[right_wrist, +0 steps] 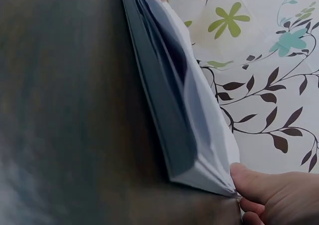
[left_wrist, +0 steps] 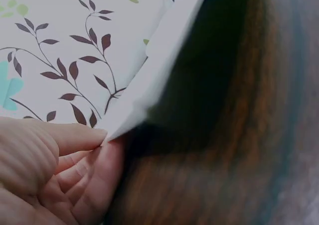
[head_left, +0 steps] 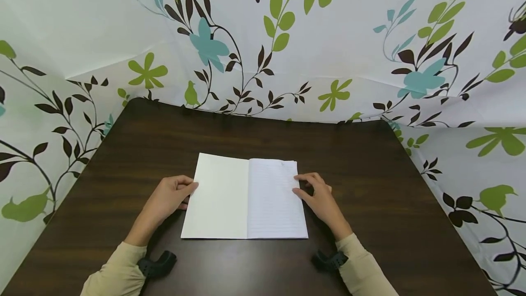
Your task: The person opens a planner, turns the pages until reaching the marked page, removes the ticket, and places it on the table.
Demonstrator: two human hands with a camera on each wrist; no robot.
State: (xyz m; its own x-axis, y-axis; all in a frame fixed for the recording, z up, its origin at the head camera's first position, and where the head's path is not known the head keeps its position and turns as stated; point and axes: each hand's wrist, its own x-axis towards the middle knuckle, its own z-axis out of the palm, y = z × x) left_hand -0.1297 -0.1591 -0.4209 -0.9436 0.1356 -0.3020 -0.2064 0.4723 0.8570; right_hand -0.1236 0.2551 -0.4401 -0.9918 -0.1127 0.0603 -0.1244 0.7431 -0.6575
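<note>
An open notebook (head_left: 271,204) lies on the dark table, its blank inside cover (head_left: 219,200) to the left and a lined page on the right. My left hand (head_left: 168,198) pinches the cover's left edge between thumb and fingers; the left wrist view shows that edge raised off the table. At the opposite side, my right hand (head_left: 320,198) holds the right edge of the pages. In the right wrist view the thumb (right_wrist: 249,180) presses on the edge, with other fingers partly hidden below it. The stack of pages (right_wrist: 204,155) fans slightly there.
A dark brown wooden table (head_left: 263,136) extends around the notebook on every side. Behind it and along both sides hangs a white cloth (head_left: 246,35) printed with leaves, flowers and birds. Each wrist carries a black strap mount (head_left: 158,264).
</note>
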